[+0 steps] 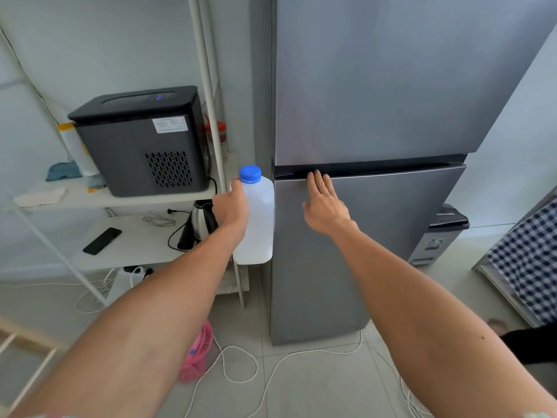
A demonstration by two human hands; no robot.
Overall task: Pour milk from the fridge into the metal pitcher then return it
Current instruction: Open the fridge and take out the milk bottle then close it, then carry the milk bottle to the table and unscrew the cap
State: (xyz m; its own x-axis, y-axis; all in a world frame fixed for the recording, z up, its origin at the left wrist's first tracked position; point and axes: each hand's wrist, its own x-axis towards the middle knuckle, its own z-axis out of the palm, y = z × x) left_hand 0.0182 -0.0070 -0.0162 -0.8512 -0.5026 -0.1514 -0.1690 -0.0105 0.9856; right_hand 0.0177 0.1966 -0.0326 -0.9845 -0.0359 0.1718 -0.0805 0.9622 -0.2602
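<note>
A white plastic milk bottle [258, 224] with a blue cap stands upright in the air just left of the grey fridge [376, 101]. My left hand [230, 208] is wrapped around its handle side. My right hand [324, 200] lies flat on the top of the lower fridge door [361, 236], fingers spread, fingertips at the dark handle gap between the two doors. Both fridge doors are closed. No metal pitcher is in view.
A white shelf rack [208, 86] stands left of the fridge with a black appliance [141, 140], a kettle [200, 220] and a phone [102, 240]. White cables [241, 366] and a pink basket [197, 351] lie on the tiled floor. A bin [437, 233] sits right of the fridge.
</note>
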